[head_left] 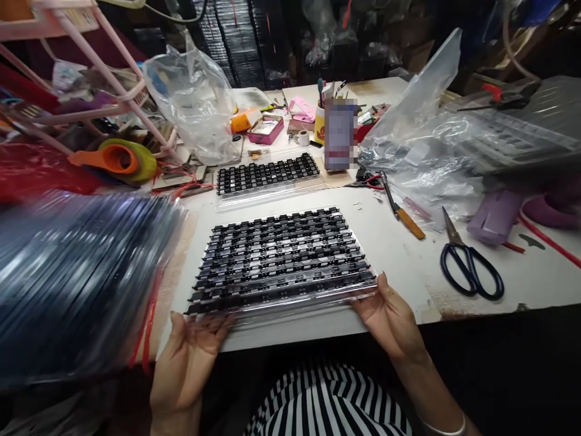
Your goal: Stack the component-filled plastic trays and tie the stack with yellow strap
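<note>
A clear plastic tray point(290, 297) filled with rows of small black parts point(281, 254) lies in front of me, its near edge between my hands. My left hand point(190, 357) grips the near left corner, thumb up at the side and fingers under the edge. At the near right corner my right hand point(385, 315) holds the tray with the thumb on top and fingers beneath. Behind it a second clear tray point(267, 197) with similar black parts rests on the white table point(403, 266). What the black parts are I cannot make out.
To the left stands a blurred stack of dark, plastic-wrapped trays point(82, 278) with red string point(147, 321). Scissors point(469, 266) and an orange-handled knife point(403, 215) lie on the right. Plastic bags point(195, 103), a tape dispenser point(122, 158), a pink rack point(104, 60) and a pen cup point(320, 124) stand farther back.
</note>
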A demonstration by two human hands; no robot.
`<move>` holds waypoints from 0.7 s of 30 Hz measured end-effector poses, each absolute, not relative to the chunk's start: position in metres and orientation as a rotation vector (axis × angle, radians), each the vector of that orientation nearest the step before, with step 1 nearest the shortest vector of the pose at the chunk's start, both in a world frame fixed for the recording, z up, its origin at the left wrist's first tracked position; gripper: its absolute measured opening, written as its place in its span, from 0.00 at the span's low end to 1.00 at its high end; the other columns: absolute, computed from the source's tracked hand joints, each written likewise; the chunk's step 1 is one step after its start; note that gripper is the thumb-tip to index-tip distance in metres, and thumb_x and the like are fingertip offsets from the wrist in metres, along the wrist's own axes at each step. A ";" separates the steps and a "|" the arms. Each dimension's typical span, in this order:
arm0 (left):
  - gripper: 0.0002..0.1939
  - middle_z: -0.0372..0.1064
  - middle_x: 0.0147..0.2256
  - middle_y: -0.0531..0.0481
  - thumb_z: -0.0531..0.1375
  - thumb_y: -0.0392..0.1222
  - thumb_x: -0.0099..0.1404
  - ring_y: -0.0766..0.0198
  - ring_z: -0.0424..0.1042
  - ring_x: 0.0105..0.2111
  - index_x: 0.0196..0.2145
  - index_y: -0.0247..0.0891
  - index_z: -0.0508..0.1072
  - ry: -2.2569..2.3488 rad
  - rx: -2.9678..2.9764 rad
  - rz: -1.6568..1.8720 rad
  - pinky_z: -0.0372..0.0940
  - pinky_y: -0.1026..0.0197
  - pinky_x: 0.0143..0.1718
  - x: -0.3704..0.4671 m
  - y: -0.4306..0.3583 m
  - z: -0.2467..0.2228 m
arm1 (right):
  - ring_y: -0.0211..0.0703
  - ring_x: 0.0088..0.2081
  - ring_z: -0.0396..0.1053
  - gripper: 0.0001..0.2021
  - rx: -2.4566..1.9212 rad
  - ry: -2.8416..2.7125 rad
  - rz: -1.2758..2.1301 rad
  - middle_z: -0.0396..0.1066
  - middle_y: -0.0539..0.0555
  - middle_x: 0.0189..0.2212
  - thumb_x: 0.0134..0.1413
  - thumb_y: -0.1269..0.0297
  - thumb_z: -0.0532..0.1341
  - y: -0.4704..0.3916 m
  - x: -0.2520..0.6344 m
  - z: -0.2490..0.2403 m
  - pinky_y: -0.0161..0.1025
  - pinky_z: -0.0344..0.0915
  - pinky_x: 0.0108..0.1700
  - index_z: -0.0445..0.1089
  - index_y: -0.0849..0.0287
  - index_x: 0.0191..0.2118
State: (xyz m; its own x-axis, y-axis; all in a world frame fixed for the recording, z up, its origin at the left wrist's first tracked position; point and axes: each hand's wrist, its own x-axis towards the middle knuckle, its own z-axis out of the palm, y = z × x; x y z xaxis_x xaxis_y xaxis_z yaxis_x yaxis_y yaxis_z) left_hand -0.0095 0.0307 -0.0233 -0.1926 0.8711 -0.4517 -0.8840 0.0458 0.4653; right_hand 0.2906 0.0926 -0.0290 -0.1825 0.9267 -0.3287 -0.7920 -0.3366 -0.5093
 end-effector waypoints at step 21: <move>0.21 0.73 0.46 0.48 0.42 0.44 0.71 0.57 0.70 0.48 0.47 0.44 0.73 0.634 0.064 1.570 0.63 0.46 0.51 -0.010 0.024 -0.025 | 0.44 0.48 0.68 0.11 -0.899 -0.368 1.625 0.73 0.52 0.43 0.60 0.57 0.56 0.089 0.288 -0.032 0.46 0.66 0.52 0.73 0.55 0.37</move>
